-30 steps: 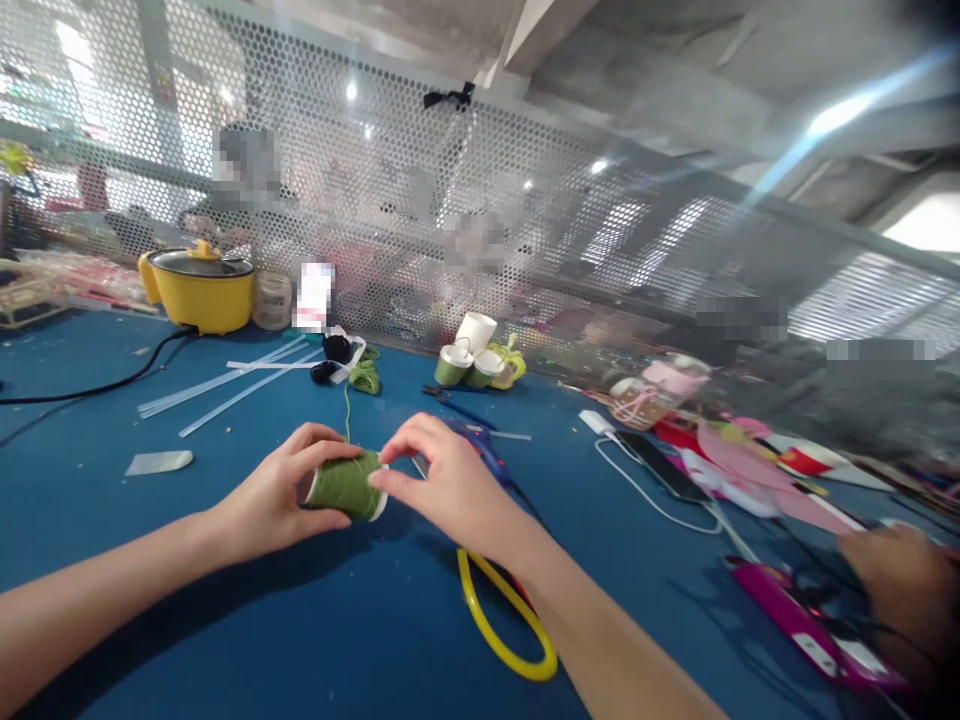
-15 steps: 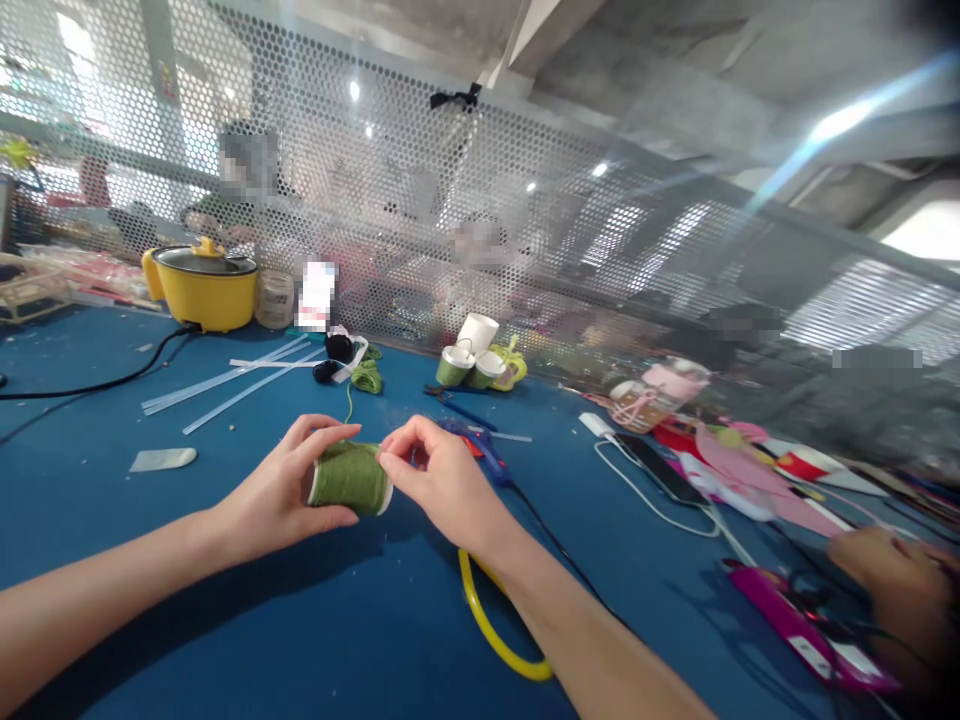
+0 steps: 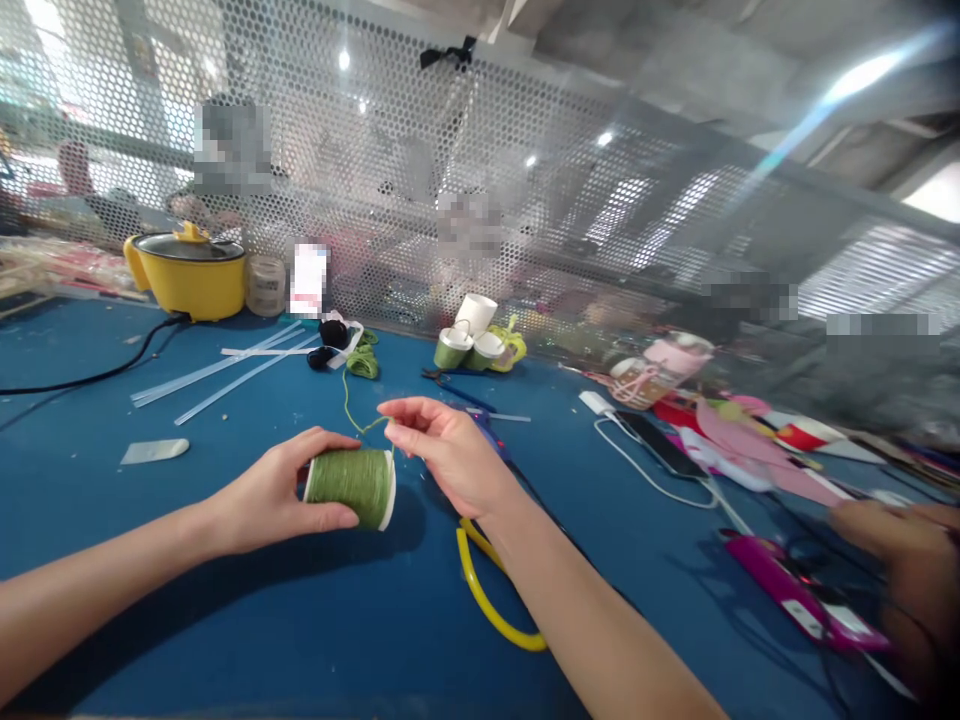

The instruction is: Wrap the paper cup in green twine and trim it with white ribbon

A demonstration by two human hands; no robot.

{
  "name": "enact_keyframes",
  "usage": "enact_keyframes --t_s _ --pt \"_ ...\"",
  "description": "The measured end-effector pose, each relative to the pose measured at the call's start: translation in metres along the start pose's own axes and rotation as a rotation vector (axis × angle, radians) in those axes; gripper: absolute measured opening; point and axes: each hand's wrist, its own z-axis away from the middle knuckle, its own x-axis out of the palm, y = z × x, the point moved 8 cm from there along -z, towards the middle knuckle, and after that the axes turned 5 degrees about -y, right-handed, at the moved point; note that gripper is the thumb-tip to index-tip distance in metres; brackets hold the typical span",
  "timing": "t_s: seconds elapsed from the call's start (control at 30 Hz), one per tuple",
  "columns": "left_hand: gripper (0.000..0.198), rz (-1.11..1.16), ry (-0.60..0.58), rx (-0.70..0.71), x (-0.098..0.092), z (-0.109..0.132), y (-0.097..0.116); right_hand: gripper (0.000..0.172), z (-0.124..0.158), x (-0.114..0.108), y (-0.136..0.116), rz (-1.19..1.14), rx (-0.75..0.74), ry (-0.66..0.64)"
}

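Observation:
My left hand (image 3: 304, 490) is wrapped round the left side of a paper cup (image 3: 388, 492) lying sideways just above the table. Green yarn (image 3: 349, 485) covers the cup's wall in close turns, and a white rim shows at its right end. Above that end, my right hand (image 3: 442, 445) pinches a strand of the yarn between thumb and fingertips. From the pinch the strand (image 3: 347, 395) sags left and runs back to a small green yarn bundle (image 3: 364, 360).
Behind stand green-wrapped cups (image 3: 454, 347), a yellow pot (image 3: 191, 280) and a jar (image 3: 265, 287). Glue sticks (image 3: 232, 375) lie left. A glue gun (image 3: 491, 432) and a yellow tube (image 3: 487, 605) lie by my right arm. A power strip (image 3: 806, 595) and another person's hand (image 3: 892, 530) are at right.
My right hand has lifted off the cup's wrapped side and moved up and slightly right, drawing the strand with it. My left hand still holds the cup. The view has shifted slightly.

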Motion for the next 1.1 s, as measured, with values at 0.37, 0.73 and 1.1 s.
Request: enact_keyframes --t_s 0.37,0.73,1.1 --pt "0.053 -0.221 -0.011 0.209 0.001 0.006 0.018 0.017 -0.001 -0.007 0.009 -0.028 0.016 0.029" --pt "0.054 -0.291 0.021 0.370 0.003 0.012 0.029 0.016 0.001 -0.006 0.018 -0.016 0.069 0.025" --pt "0.049 -0.348 0.012 0.432 0.005 0.017 0.035 0.016 0.000 -0.007 0.024 -0.044 0.088 0.017"
